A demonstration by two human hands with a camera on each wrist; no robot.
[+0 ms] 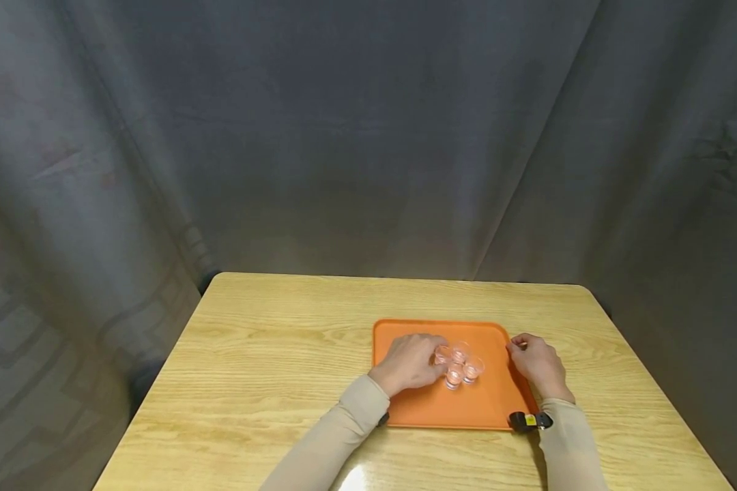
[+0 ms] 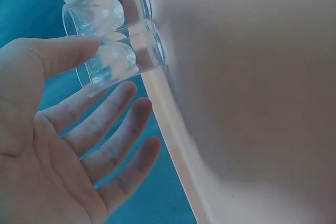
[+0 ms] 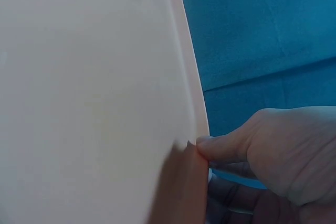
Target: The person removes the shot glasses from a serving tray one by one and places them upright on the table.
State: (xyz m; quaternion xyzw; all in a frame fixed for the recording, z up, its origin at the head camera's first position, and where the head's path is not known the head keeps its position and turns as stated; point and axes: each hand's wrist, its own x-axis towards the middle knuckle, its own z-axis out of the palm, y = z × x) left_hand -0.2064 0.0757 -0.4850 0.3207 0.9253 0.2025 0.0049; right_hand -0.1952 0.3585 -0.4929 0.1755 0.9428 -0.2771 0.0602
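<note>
Several small clear shot glasses (image 1: 454, 375) stand close together on an orange tray (image 1: 485, 407). My left hand (image 1: 410, 363) reaches in from the left, at the leftmost glass (image 1: 443, 355). In the left wrist view, the thumb lies against the near shot glass (image 2: 118, 61) and the index finger passes behind it, while the other fingers spread loosely. A second glass (image 2: 105, 14) stands right beside it. My right hand (image 1: 538, 365) pinches the tray's right rim; in the right wrist view its thumb (image 3: 223, 148) presses on the edge, with the fingers partly hidden below.
The tray rests on a light wood-grain table (image 1: 270, 354), towards its right side. Dark grey curtains (image 1: 356, 170) hang behind the table and at both sides. A black wrist device (image 1: 521, 421) on the right arm overlaps the tray's near right corner.
</note>
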